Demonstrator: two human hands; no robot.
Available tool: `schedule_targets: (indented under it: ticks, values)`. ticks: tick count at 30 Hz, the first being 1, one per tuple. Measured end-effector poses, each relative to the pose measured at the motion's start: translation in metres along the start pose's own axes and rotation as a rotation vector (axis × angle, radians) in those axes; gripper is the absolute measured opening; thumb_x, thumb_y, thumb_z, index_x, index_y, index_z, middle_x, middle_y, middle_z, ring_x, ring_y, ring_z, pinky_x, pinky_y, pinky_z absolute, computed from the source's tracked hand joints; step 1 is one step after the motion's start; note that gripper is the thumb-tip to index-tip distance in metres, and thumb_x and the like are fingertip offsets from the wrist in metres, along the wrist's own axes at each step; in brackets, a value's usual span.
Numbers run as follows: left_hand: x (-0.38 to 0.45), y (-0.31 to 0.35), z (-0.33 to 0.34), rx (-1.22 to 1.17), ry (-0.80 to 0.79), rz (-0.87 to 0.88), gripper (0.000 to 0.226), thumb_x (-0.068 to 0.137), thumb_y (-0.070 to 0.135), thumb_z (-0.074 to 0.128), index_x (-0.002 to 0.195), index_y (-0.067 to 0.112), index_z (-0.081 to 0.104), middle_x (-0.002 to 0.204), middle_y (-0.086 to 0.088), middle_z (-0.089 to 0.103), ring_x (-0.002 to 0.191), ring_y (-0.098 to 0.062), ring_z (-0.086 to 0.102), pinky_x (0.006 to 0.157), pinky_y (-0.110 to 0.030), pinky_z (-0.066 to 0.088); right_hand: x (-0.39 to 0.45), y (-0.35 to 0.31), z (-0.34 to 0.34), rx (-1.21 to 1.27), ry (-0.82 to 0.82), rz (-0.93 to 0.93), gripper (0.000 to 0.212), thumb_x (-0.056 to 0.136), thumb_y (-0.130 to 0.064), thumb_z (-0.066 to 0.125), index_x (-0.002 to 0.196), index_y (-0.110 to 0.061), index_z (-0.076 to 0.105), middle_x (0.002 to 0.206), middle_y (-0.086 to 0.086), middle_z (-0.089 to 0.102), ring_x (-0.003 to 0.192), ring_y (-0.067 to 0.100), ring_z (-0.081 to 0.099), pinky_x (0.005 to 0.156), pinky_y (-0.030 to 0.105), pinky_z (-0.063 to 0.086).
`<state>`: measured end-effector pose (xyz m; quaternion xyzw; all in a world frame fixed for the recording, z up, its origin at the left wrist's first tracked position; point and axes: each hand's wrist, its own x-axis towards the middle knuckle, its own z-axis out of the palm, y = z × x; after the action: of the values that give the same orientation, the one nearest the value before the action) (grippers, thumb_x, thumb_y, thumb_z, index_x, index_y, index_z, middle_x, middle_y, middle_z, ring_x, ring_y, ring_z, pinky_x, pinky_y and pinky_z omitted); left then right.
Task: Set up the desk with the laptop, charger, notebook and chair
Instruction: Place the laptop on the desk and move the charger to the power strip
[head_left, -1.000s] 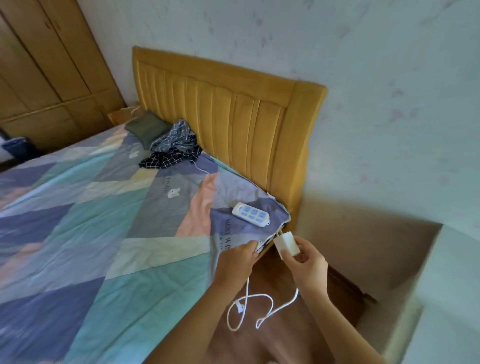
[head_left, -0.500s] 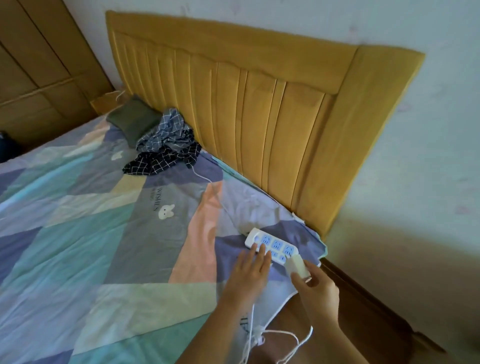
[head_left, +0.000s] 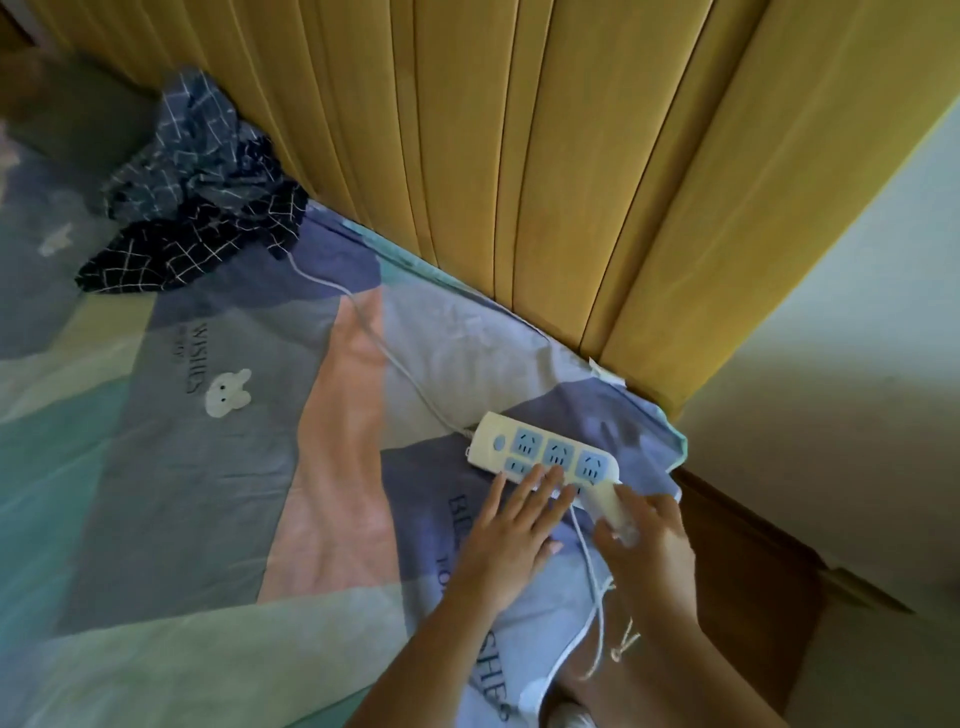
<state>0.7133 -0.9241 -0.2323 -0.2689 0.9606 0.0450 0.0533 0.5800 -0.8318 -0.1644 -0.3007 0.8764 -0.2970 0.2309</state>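
Note:
A white power strip (head_left: 540, 451) with blue sockets lies on the bedsheet near the bed's right corner. My left hand (head_left: 511, 540) lies flat with straight fingers, its fingertips pressing on the strip's near edge. My right hand (head_left: 644, 543) grips the white charger brick (head_left: 608, 504), which sits against the strip's right end. The charger's white cable (head_left: 592, 613) hangs down in loops between my forearms. Laptop, notebook, chair and desk are out of view.
A yellow padded headboard (head_left: 545, 171) stands behind the strip. The strip's own cord (head_left: 384, 353) runs across the patchwork bedsheet (head_left: 182, 467) to a heap of checked clothes (head_left: 202, 208). A white wall (head_left: 841, 322) and brown bed frame (head_left: 737, 561) lie right.
The view has closed in on the bed corner. My right hand has brought the charger down against the strip's right end, and my left hand stays pressing on the strip.

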Motion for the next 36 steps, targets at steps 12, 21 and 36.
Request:
schedule_targets:
  ticks: [12, 21, 36]
  values:
    - [0.016, -0.033, 0.025, -0.022, 0.124, 0.154, 0.071, 0.084, 0.059, 0.046, 0.148, 0.032, 0.03, 0.153, -0.009, 0.034, 0.138, -0.035, 0.035, 0.109, -0.058, 0.023, 0.005, -0.027, 0.01, -0.469, -0.128, -0.007, 0.036, 0.089, -0.021, 0.051, 0.124, -0.02, 0.05, 0.102, 0.009, 0.064, 0.09, 0.03, 0.063, 0.062, 0.03, 0.041]
    - [0.015, -0.042, 0.034, -0.032, 0.135, 0.207, 0.073, 0.085, 0.06, 0.047, 0.149, 0.035, 0.023, 0.157, -0.008, 0.025, 0.139, -0.038, 0.031, 0.099, -0.06, 0.039, 0.032, -0.042, 0.037, -0.529, -0.12, 0.145, 0.022, 0.093, -0.015, 0.042, 0.103, -0.005, 0.058, 0.103, 0.017, 0.061, 0.095, 0.034, 0.059, 0.068, 0.033, 0.038]
    - [0.013, -0.034, 0.042, -0.089, 0.227, 0.171, 0.053, 0.09, 0.046, 0.046, 0.142, 0.034, 0.041, 0.152, -0.004, 0.036, 0.139, -0.032, 0.033, 0.1, -0.061, 0.037, 0.04, -0.03, 0.055, -0.629, 0.033, 0.001, 0.014, 0.08, -0.014, 0.064, 0.089, -0.004, 0.06, 0.08, 0.016, 0.064, 0.068, 0.035, 0.064, 0.049, 0.033, 0.044]
